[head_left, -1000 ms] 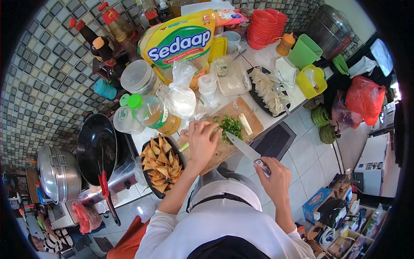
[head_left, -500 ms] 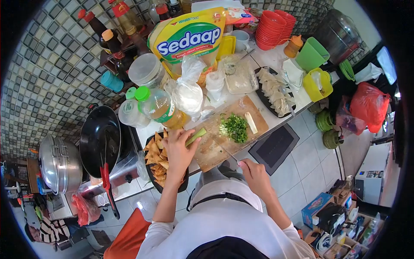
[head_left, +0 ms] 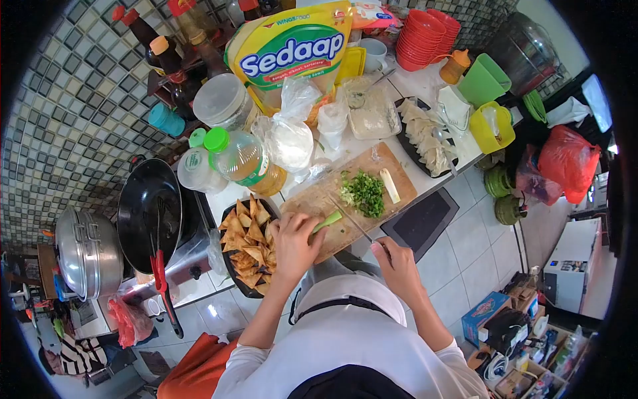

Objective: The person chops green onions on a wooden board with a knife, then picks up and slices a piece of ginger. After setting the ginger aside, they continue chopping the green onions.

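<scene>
My left hand (head_left: 297, 245) is closed around a green onion stalk (head_left: 327, 221), pressing it to the wooden cutting board (head_left: 302, 203). The stalk's pale green end sticks out to the right of my fingers. In my right hand (head_left: 397, 263), at the board's near edge, is a knife (head_left: 350, 219) whose blade slants up and left across the board, close by the stalk's end. A heap of chopped green onion (head_left: 364, 193) lies beyond the blade, and a white onion piece (head_left: 389, 186) rests right of it.
Fried triangles (head_left: 249, 243) fill a black plate left of my left hand. An oil bottle (head_left: 242, 163) and a tied bag of white powder (head_left: 290, 143) stand behind the board. Folded wrappers (head_left: 426, 139) lie on another black plate. A wok (head_left: 149, 213) sits far left.
My left hand has shifted right and toward me, bringing the green onion stalk further onto the board. The knife blade has moved further over the board, beside the stalk's end.
</scene>
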A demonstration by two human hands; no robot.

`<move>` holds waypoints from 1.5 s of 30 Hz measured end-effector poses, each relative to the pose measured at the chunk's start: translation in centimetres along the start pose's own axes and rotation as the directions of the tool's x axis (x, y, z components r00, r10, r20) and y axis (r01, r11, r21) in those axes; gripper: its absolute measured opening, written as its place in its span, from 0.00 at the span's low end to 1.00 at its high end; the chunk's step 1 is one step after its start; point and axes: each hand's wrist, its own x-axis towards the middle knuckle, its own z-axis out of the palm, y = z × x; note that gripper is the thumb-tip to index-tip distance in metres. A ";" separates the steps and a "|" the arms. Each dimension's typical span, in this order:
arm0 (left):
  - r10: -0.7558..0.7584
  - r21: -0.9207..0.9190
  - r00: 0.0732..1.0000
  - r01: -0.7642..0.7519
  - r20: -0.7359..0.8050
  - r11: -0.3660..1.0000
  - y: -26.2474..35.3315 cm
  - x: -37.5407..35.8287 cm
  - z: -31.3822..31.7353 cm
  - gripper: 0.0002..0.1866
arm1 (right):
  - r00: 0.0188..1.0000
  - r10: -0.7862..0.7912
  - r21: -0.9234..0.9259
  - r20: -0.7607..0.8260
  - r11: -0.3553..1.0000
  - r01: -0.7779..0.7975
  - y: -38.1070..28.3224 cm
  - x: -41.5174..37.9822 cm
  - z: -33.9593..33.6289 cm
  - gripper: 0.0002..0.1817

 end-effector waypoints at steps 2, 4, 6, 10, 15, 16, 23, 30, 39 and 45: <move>0.017 0.033 1.000 -0.017 0.010 0.999 0.8 0.1 -0.1 0.11 | 1.000 -0.007 -0.016 -0.003 1.000 0.007 0.3 -0.1 0.4 0.16; 0.007 0.019 1.000 -0.007 -0.016 1.000 1.7 0.6 -0.4 0.11 | 1.000 0.007 -0.020 -0.003 1.000 -0.007 0.4 -0.3 0.6 0.16; -0.003 0.006 0.999 0.003 -0.045 1.000 1.9 1.1 0.1 0.12 | 1.000 0.018 -0.024 -0.003 1.000 -0.018 0.5 -0.3 0.9 0.16; 0.050 -0.079 0.995 -0.057 -0.090 0.995 1.4 1.3 2.1 0.11 | 1.000 0.011 -0.015 0.004 1.000 -0.011 0.5 -0.3 1.0 0.15; 0.071 -0.122 0.993 -0.082 -0.093 0.989 1.4 1.4 2.3 0.10 | 0.998 0.042 0.005 0.036 0.999 -0.042 0.7 -0.2 1.3 0.14; 0.076 -0.108 0.994 -0.085 -0.083 0.991 1.5 1.5 2.3 0.09 | 0.999 0.025 0.018 0.033 1.000 -0.026 1.0 -0.2 1.5 0.15; 0.031 -0.084 0.999 -0.034 -0.039 0.996 2.0 1.7 2.0 0.08 | 0.997 0.063 0.105 0.049 0.992 -0.068 0.2 -0.3 1.3 0.15; -0.007 -0.120 0.999 0.003 -0.034 0.993 2.0 1.3 2.3 0.07 | 0.996 0.040 0.067 0.081 0.997 -0.045 0.7 -0.7 1.8 0.15; 0.092 -0.041 0.992 -0.095 -0.082 0.995 2.0 1.7 2.1 0.06 | 0.995 0.053 0.091 0.088 0.994 -0.061 0.5 -0.9 1.6 0.15; 0.096 -0.036 0.993 -0.098 -0.066 0.994 1.7 1.6 2.4 0.06 | 0.995 0.051 0.033 0.089 0.998 -0.054 0.5 -0.9 1.8 0.15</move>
